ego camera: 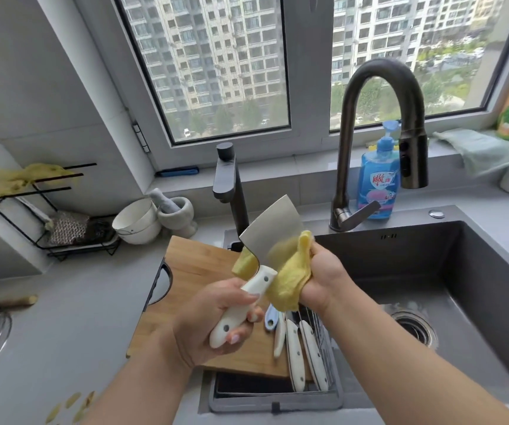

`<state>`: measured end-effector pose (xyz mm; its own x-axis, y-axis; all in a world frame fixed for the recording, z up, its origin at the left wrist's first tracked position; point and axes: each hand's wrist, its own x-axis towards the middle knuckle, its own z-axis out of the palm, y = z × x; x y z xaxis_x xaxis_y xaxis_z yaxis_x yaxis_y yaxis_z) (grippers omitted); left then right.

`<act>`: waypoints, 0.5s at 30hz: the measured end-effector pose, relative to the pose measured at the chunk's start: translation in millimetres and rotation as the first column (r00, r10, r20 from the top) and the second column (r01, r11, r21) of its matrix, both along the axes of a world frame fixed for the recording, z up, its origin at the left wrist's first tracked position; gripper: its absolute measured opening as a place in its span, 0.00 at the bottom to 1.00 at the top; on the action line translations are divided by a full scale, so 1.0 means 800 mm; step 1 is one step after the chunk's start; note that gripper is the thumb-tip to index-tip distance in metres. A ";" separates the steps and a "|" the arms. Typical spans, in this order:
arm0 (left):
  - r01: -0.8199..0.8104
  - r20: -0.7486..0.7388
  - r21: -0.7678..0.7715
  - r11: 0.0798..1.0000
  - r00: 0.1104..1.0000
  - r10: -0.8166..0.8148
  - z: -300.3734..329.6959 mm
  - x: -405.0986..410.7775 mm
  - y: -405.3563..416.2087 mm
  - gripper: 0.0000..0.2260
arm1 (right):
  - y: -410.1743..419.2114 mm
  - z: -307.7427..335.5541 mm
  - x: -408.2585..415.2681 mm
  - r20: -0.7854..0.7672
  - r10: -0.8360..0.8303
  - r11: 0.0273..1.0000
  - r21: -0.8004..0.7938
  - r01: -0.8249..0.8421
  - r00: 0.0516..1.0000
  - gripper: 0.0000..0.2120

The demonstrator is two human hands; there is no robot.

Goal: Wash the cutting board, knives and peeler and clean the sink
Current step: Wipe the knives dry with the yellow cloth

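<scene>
My left hand [216,317] grips the white handle of a cleaver [273,223], blade pointing up over the sink's left edge. My right hand [323,271] holds a yellow cloth [290,280] bunched against the lower part of the blade. The wooden cutting board [198,265] lies under my hands, partly on the counter and partly over the drain rack. Two white-handled knives [296,351] and a blue-and-white peeler [273,317] lie in the wire rack [323,363]. The dark sink [477,286] has a round drain [412,326].
A dark gooseneck faucet [382,87] arches over the sink, with a blue dish-soap bottle [377,176] behind it. A second small tap [227,179], white bowls [138,222] and a mortar [176,210] stand behind the board. A rack with cloths [47,210] sits far left.
</scene>
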<state>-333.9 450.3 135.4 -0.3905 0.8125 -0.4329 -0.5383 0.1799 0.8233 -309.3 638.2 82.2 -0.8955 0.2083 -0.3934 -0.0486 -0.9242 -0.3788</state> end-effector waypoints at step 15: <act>-0.615 -0.783 -0.245 0.749 0.581 0.221 -0.060 0.006 -0.025 0.25 | -0.151 -0.012 0.001 0.394 0.051 0.805 0.528 -0.272 0.918 0.18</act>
<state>-329.5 430.3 87.3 -0.9574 0.2524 -0.1404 0.0152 0.5297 0.8481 -308.2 517.6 72.2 -0.7639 0.3548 -0.5391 0.3164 -0.5222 -0.7920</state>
